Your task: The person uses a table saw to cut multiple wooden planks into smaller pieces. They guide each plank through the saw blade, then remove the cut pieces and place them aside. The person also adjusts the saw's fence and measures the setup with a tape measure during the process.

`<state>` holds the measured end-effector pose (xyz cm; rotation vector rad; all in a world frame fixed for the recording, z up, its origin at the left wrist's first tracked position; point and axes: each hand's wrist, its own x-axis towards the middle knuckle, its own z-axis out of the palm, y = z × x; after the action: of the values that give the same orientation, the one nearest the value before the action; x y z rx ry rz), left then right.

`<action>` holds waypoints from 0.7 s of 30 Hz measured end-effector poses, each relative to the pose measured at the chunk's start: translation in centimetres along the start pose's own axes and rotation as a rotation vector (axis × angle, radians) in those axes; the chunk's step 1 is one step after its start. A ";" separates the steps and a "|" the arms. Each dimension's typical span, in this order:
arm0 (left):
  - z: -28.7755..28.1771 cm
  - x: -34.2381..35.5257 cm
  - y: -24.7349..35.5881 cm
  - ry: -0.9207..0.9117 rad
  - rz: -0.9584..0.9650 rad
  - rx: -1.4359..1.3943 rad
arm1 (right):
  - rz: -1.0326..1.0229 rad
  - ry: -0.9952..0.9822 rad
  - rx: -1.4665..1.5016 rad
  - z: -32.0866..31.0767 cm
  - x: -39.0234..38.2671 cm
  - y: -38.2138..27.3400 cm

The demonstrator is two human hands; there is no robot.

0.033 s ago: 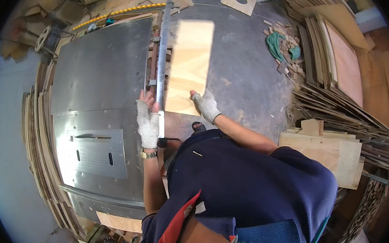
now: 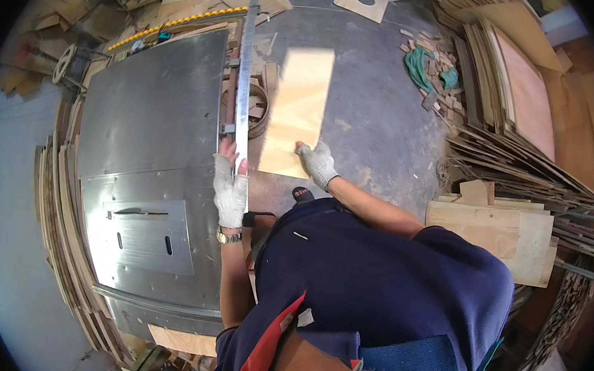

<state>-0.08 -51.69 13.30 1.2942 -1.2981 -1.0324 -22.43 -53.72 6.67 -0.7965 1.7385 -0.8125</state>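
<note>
A pale rectangular wooden board [image 2: 299, 108] hangs over the floor, just right of a metal saw-type table [image 2: 153, 95]. My right hand [image 2: 318, 165], in a light knitted glove with bare fingertips, grips the board's near right edge, thumb on top. Its other fingers are hidden beneath the board. My left hand [image 2: 229, 190], gloved likewise, lies at the table's right edge by a long straight metal rail [image 2: 246, 68]. Its fingers are stretched out and touch or nearly touch the rail, holding nothing that I can see.
Below the rail, a round container [image 2: 259, 111] holds wood scraps. Offcuts and a green cloth [image 2: 417, 67] lie on the floor at the far right. Stacked wooden sheets [image 2: 523, 99] line the right side. A board with a round hole [image 2: 362, 0] lies at the back.
The board has shifted right, away from the rail, and its far end has come nearer and tilts rightward. More of the round container shows. My right hand has moved slightly right with it.
</note>
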 end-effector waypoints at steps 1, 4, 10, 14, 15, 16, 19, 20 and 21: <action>1.1 0.1 -0.1 -0.072 -0.004 0.021 | 0.084 -0.006 -0.049 -2.0 0.9 1.9; 4.3 -1.8 -0.5 -0.201 -0.142 -0.024 | 0.525 -0.087 0.182 -5.7 4.2 8.3; 5.5 -3.7 -1.1 -0.153 -0.260 0.030 | 0.863 -0.376 0.608 -12.4 8.5 19.5; 4.7 -4.4 -0.8 -0.033 -0.282 0.047 | 0.436 -0.122 0.699 -16.2 12.5 16.6; 4.6 -4.5 -0.7 -0.006 -0.308 0.064 | 0.407 -0.139 0.447 -18.1 15.0 13.8; 4.6 -4.6 -0.6 0.011 -0.286 0.087 | 0.230 -0.168 0.569 -19.7 16.9 11.3; 5.0 -5.2 -0.2 0.034 -0.279 0.055 | 0.093 -0.211 0.935 -22.6 23.2 4.0; 5.3 -5.4 0.0 0.032 -0.284 0.062 | 0.114 -0.180 0.971 -22.7 24.8 2.7; 5.6 -5.8 0.1 0.031 -0.291 0.068 | 0.138 -0.140 1.011 -22.6 26.1 1.8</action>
<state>-6.00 -46.37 12.16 1.5783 -1.1519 -1.1708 -51.19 -70.70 -2.28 -0.0390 1.0198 -1.3205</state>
